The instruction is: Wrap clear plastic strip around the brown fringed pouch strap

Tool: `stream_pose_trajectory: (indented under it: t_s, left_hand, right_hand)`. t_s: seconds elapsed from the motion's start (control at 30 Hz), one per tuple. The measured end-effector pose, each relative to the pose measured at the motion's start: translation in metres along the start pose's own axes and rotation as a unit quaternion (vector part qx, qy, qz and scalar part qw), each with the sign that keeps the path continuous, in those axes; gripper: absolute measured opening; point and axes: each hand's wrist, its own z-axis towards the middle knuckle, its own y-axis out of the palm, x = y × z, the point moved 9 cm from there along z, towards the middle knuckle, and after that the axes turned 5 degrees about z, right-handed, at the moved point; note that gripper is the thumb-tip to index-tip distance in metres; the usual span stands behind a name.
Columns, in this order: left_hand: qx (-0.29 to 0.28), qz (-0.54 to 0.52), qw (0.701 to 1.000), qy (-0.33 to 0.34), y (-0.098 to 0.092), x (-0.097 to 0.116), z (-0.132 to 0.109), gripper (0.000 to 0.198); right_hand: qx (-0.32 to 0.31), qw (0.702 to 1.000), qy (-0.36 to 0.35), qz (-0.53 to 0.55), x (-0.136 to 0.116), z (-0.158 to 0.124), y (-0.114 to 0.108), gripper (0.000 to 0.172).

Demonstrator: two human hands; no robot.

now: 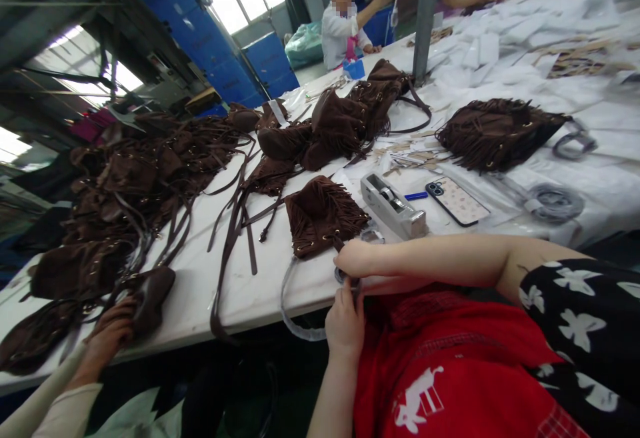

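Observation:
A brown fringed bucket bag point(325, 215) with gold eyelets lies on the table edge before me. From its side a strap wrapped in clear film point(286, 298) loops down past the edge and back to my hands. My right hand point(356, 258) is closed at the bag's near corner, fingers around a dark, film-covered part of the strap. Just below it, my left hand point(345, 315) pinches the same part from underneath. The fingertips overlap there, so the exact grip is partly hidden.
A grey tape dispenser point(393, 206), a blue pen point(416, 196) and a phone point(457, 201) lie beyond my right forearm. Another fringed bag point(500, 133) and a coiled strap point(555, 203) are to the right. At left, a co-worker's hand point(113, 321) touches a bag near piled brown bags point(150, 171).

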Motion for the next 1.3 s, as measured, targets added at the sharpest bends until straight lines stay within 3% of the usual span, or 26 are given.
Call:
stream_pose_trajectory:
  t_s: [0.13,0.2,0.27,0.33,0.43,0.5,0.6,0.7,0.83,0.9,0.97,1.03,1.1,1.2,1.3]
  left_hand:
    - [-0.008,0.069,0.996,0.050,-0.003,-0.017,-0.008,0.034]
    - [-0.010,0.073,0.995,0.060,-0.005,-0.020,-0.006,0.028]
    - [-0.007,0.051,0.998,0.028,-0.007,-0.022,-0.002,0.023]
    - [-0.002,0.017,1.000,-0.020,-0.008,-0.020,0.005,0.020]
    - [0.000,-0.014,0.998,-0.066,-0.007,-0.011,0.012,0.019]
    - [-0.001,-0.021,0.998,-0.061,-0.004,-0.005,0.014,0.024]
    - [0.007,-0.020,1.000,0.008,-0.001,-0.002,0.011,0.034]
    - [0.007,0.014,0.998,0.063,-0.002,-0.013,0.003,0.037]
    - [-0.002,-0.001,0.998,0.067,-0.011,-0.027,0.001,0.032]
    - [-0.004,-0.041,0.998,0.052,-0.019,-0.032,0.008,0.028]
    - [-0.004,-0.087,0.995,0.040,-0.026,-0.039,0.021,0.021]
    - [-0.011,-0.129,0.991,0.032,-0.032,-0.052,0.037,0.014]
    - [-0.033,-0.159,0.986,0.026,-0.035,-0.069,0.057,0.013]
    - [-0.098,-0.196,0.976,0.005,-0.033,-0.095,0.089,0.018]
    - [-0.193,-0.240,0.952,0.002,-0.026,-0.105,0.115,0.025]
  right_hand:
    - [0.004,0.992,-0.130,-0.005,-0.025,-0.004,-0.002,0.017]
    - [0.017,0.987,-0.158,-0.008,-0.032,-0.008,-0.006,0.019]
    - [0.045,0.994,-0.103,-0.005,-0.025,-0.007,-0.014,0.026]
    - [0.045,0.999,0.008,0.008,-0.007,-0.006,-0.015,0.034]
    - [0.009,0.995,0.096,0.018,0.006,-0.004,-0.006,0.027]
    - [0.006,0.997,0.081,0.014,0.004,-0.001,-0.005,0.018]
    - [0.011,0.999,0.032,0.005,-0.002,0.001,-0.004,0.018]
    - [0.010,0.999,-0.046,-0.004,-0.017,-0.001,-0.003,0.017]
    - [0.004,0.993,-0.117,-0.009,-0.031,-0.002,-0.010,0.019]
    - [0.027,0.996,-0.080,0.012,-0.019,0.003,-0.025,0.023]
    - [0.082,0.996,0.001,0.048,0.006,0.010,-0.047,0.026]
    - [0.135,0.985,0.081,0.076,0.033,0.014,-0.066,0.028]
    - [0.157,0.977,0.117,0.086,0.049,0.017,-0.075,0.029]
    - [0.169,0.969,0.144,0.111,0.062,0.020,-0.078,0.027]
    - [0.172,0.955,0.199,0.134,0.078,0.015,-0.076,0.026]
